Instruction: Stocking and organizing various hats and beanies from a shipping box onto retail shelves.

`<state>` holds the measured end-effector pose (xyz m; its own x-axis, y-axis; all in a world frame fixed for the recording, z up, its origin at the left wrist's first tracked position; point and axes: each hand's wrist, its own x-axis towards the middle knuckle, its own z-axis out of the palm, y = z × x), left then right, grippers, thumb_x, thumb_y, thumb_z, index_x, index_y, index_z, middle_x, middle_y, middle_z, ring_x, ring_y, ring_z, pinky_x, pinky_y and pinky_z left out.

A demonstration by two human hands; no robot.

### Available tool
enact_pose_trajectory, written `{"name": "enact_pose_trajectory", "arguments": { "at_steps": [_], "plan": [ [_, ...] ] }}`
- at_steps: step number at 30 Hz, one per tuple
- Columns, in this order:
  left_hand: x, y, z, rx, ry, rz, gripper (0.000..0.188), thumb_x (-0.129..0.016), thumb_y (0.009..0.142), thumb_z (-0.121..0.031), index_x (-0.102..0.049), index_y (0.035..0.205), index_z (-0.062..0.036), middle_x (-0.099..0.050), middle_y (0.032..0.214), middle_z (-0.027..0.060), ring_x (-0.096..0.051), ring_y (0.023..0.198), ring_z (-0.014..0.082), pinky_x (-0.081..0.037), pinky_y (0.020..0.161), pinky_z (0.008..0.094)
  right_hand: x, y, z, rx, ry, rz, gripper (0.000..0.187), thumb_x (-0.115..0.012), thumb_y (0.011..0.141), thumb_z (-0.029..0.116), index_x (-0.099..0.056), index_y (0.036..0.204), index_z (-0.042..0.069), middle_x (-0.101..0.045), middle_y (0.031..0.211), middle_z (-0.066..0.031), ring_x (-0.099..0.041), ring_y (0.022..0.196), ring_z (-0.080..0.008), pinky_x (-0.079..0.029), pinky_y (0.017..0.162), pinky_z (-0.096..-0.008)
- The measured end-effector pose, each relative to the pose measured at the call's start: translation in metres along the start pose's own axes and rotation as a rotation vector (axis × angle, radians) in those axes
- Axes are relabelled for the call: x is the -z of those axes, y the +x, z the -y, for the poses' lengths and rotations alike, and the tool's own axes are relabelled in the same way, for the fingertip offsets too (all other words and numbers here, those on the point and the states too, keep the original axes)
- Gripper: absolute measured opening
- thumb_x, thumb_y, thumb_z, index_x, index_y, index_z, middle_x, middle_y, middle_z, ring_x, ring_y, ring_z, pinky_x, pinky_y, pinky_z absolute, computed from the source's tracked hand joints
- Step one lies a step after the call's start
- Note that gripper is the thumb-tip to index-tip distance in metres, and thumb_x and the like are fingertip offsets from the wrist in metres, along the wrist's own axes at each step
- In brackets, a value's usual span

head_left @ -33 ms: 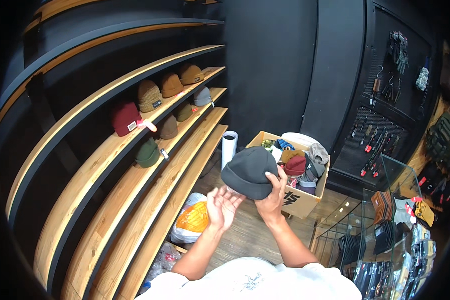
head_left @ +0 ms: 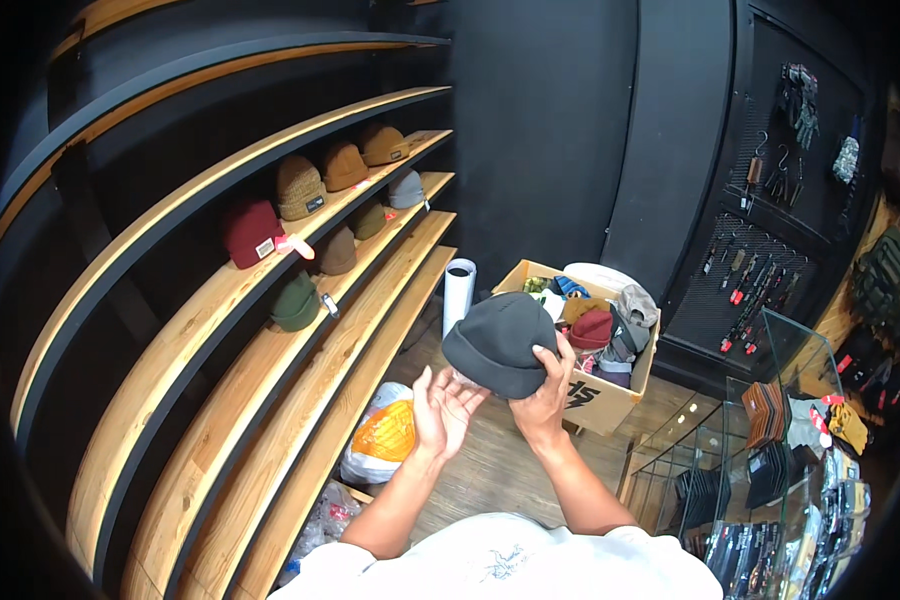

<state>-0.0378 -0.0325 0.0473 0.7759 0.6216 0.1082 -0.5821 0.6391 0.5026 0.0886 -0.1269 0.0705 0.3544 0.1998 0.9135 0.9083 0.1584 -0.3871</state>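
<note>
My right hand grips a dark grey knit beanie by its folded cuff, thumb on the outside. Just below the beanie's left side, my left hand is turned palm up with its fingers apart; its fingertips reach close to the cuff, and whether they touch it I cannot tell. On the shelves to the left stand several beanies, among them a maroon beanie, a green beanie and a grey beanie.
Behind the held beanie stands a cardboard box full of caps and beanies. A white roll stands beside the wooden shelves. Plastic bags lie on the floor. A glass display case is at the right.
The fingers of my left hand have shifted slightly under the beanie. My right hand keeps its grip, and the shelves appear a touch higher in view.
</note>
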Motion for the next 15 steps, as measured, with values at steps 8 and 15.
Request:
{"name": "enact_pose_trajectory", "arguments": {
  "at_steps": [8, 15],
  "plan": [
    [0.01, 0.0, -0.014, -0.005, 0.194, -0.079, 0.035, -0.05, 0.103, -0.03, -0.056, 0.119, 0.0007, -0.065, 0.117, 0.0129, -0.063, 0.108, 0.023, -0.052, 0.096, 0.0386, 0.018, -0.029, 0.004, -0.021, 0.265, 0.376, 0.077, -0.088, 0.064, 0.022, -0.047, 0.13, 0.015, -0.035, 0.144, -0.0238, -0.041, 0.132, -0.0432, -0.037, 0.107, -0.0511],
    [0.043, -0.017, -0.005, 0.134, 0.261, 0.152, 0.037, -0.051, 0.102, -0.025, -0.053, 0.13, -0.0006, -0.064, 0.123, 0.0115, -0.064, 0.108, 0.0221, -0.053, 0.093, 0.0398, 0.047, -0.029, -0.04, -1.332, 0.886, 0.364, 0.06, -0.045, 0.103, 0.044, -0.033, 0.148, 0.007, -0.038, 0.149, -0.0113, -0.045, 0.131, -0.0241, -0.043, 0.102, -0.0406]
  ]
}}
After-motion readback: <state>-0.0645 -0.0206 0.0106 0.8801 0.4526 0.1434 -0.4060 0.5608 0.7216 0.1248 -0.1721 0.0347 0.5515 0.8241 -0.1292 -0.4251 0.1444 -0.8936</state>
